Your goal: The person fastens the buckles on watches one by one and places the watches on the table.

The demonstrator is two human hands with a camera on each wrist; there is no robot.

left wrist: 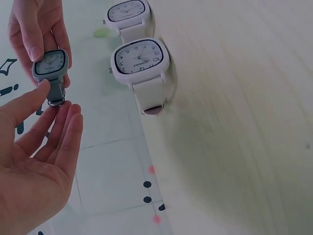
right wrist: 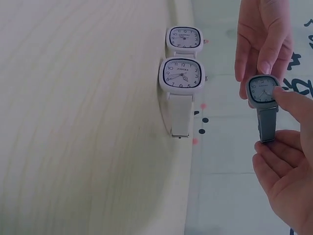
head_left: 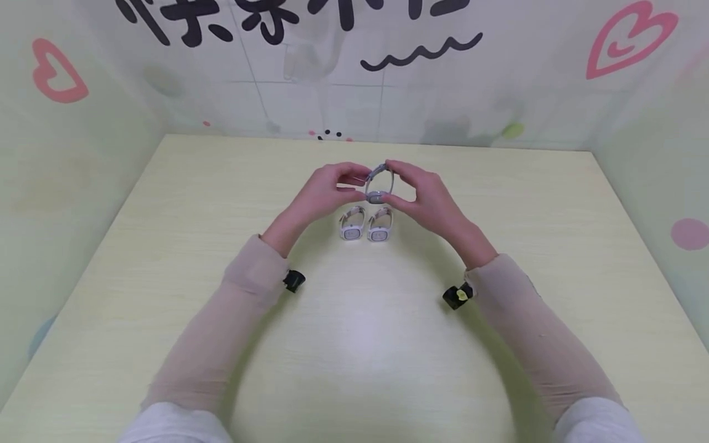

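Note:
Both hands hold a grey-blue wristwatch [head_left: 376, 197] up over the far part of the table, its strap standing in a loop. My left hand [head_left: 329, 189] pinches it from the left, thumb at the case and fingertips by the strap. From the right, my right hand [head_left: 429, 194] has its thumb at the case edge and its fingers at the top of the strap loop. In the right wrist view the dial [right wrist: 262, 90] faces the camera. Just nearer than the hands, a white wristwatch [head_left: 351, 233] and a second white wristwatch [head_left: 379, 234] stand side by side on the table.
The pale wooden table [head_left: 354, 369] runs back to a printed wall [head_left: 332, 104] with dark writing, and side walls flank it. A small black device [head_left: 294, 280] sits at the left wrist and another black device [head_left: 457, 296] at the right.

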